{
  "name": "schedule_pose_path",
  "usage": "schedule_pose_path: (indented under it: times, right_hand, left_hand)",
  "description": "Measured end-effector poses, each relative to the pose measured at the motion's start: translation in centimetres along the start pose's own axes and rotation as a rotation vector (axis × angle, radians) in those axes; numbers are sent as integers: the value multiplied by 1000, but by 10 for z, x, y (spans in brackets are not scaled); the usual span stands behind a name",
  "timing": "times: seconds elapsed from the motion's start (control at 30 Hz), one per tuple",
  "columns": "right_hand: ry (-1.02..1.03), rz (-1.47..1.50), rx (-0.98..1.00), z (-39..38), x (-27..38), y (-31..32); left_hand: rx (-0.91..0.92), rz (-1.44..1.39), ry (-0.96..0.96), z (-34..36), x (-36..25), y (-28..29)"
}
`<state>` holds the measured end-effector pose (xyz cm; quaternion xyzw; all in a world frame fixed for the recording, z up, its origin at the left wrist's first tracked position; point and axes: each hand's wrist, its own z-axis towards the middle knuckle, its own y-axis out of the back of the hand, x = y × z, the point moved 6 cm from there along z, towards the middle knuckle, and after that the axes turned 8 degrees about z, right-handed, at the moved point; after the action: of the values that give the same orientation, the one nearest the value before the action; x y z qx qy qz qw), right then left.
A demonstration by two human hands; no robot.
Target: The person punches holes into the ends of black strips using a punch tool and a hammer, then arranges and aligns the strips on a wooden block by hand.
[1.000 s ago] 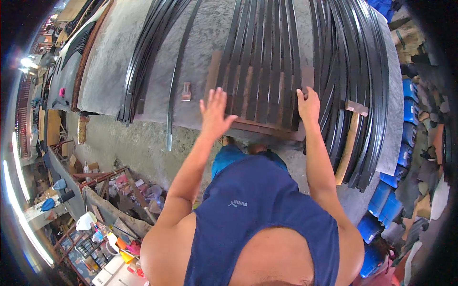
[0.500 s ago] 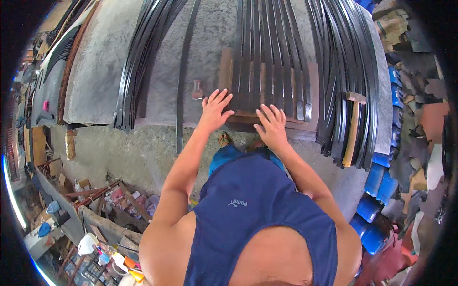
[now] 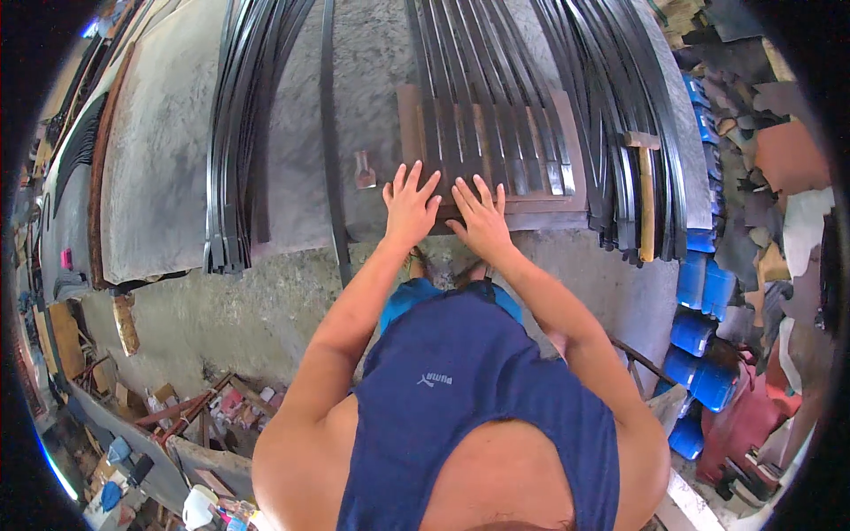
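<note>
My left hand (image 3: 410, 205) lies with fingers spread at the lower left corner of a brown board (image 3: 567, 159) carrying several long black strips (image 3: 451, 80), laid side by side. My right hand (image 3: 478, 210) is just right of it, fingers apart and fingertips on the lower part of the board and strips. Both hands are open. Left of the board, a small metal tool (image 3: 365, 170) lies on the grey work surface (image 3: 159, 150) beside one long black strip (image 3: 327, 133). A hammer with a wooden handle (image 3: 645, 199) rests on a bunch of black strips to the right.
Another bunch of black strips (image 3: 228, 195) hangs over the front edge at left. Blue containers (image 3: 695, 332) and leather scraps (image 3: 777, 146) line the right side. Below the surface are concrete floor (image 3: 195, 319) and, at lower left, a cluttered area (image 3: 239, 411) behind a low board.
My right hand has moved left from the board's right edge to beside my left hand and spread its fingers. My left hand has shifted slightly right. The view has also shifted.
</note>
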<state>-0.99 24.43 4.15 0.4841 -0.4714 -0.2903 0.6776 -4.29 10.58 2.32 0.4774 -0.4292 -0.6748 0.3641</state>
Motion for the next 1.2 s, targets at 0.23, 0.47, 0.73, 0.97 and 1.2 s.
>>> schedule_pose_path:
  times: [0.23,0.47,0.73,0.97,1.2]
  right_hand:
    - [-15,75,-17,-6,-10,5]
    - [16,-29,-34,-15,-27,16]
    - [52,14,-69,-25,-37,15]
    - [-103,79,-432,-46,-112,119]
    - [-896,-332,-351,-162,-358,211]
  left_hand:
    - [-217,-129,103,8,17,34]
    - [2,51,653,58,98,46]
    - [163,176,785,47,128,23]
    - [-185,-1353,829,-6,170,9]
    - [-311,-1089,709,-14,93,28]
